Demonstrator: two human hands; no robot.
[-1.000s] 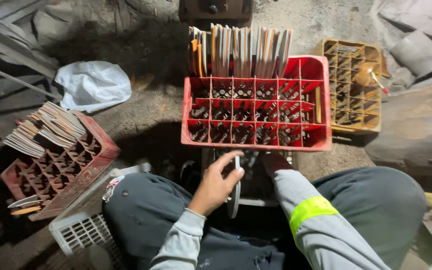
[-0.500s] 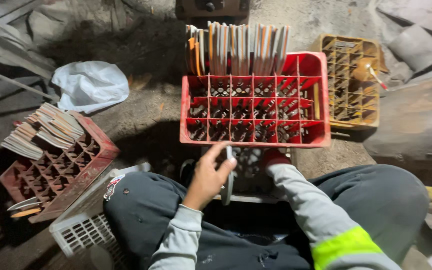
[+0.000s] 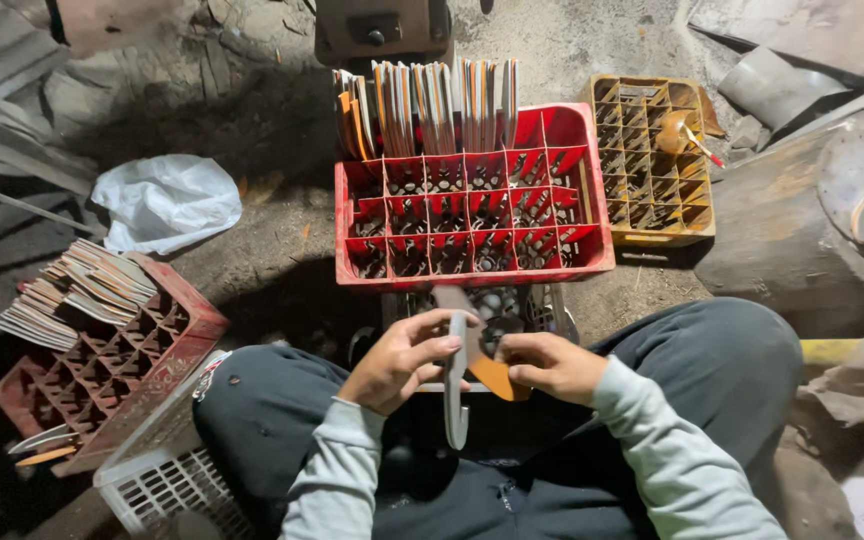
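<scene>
Now | left hand (image 3: 400,358) grips grey blade (image 3: 455,385) | right hand (image 3: 549,364) pinches, seemingly, orange-handled piece (image 3: 497,377) | red crate (image 3: 472,205) ahead

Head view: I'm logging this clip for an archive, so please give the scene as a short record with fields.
setting: dirt ground, person seated, dark trousers, grey sleeves
left hand: grips a flat grey metal piece, held upright
right hand: holds an orange-handled blade beside that piece
in front: red crate, its back row filled with upright blades
right of it: yellow crate
left side: dark red crate with stacked blades, white bag, white basket
</scene>
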